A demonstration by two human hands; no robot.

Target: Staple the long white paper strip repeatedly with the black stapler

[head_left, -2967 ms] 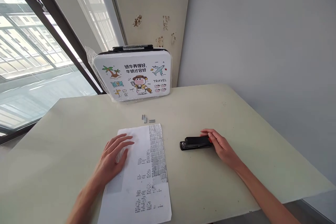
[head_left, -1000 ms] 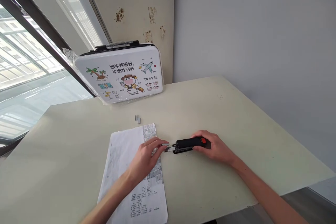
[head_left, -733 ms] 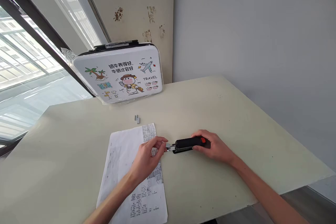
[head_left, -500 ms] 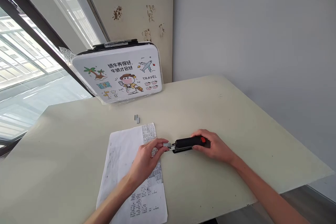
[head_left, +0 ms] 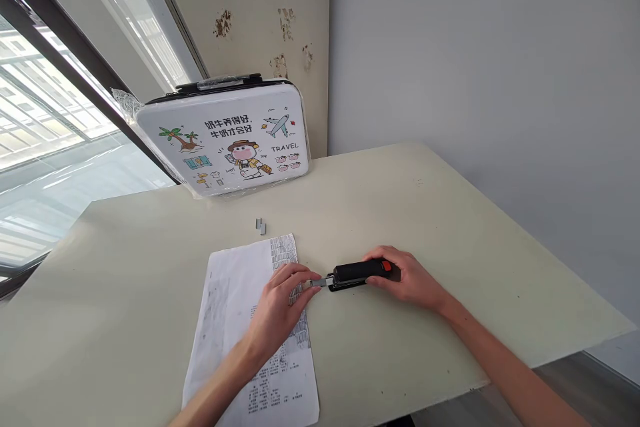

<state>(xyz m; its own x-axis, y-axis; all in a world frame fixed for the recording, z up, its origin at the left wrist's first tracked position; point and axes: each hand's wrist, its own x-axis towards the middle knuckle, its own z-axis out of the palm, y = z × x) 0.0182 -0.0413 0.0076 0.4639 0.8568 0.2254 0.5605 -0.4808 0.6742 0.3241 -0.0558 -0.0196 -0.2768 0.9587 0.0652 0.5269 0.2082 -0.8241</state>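
A black stapler [head_left: 350, 273] with a red patch at its rear lies on the table, and my right hand [head_left: 407, 279] is wrapped around its back end. From its front, pointing left, sticks out a metal tray. My left hand [head_left: 283, 297] pinches a grey strip of staples [head_left: 318, 283] at this tray, thumb below and fingers above. The strip appears to sit in line with the tray; the fingertips partly cover its left end. Under my left hand and forearm lies a printed sheet of paper [head_left: 230, 307].
Two short blocks of staples [head_left: 261, 226] lie beyond the paper's top edge. A white cartoon-printed suitcase [head_left: 225, 140] in clear plastic stands at the back of the table [head_left: 450, 233]. A window [head_left: 60, 113] is on the left, a grey wall [head_left: 475, 47] behind on the right.
My left hand has lowered the strip of staples slightly, from above the stapler's tray to level with it. My right hand and the stapler have stayed in place.
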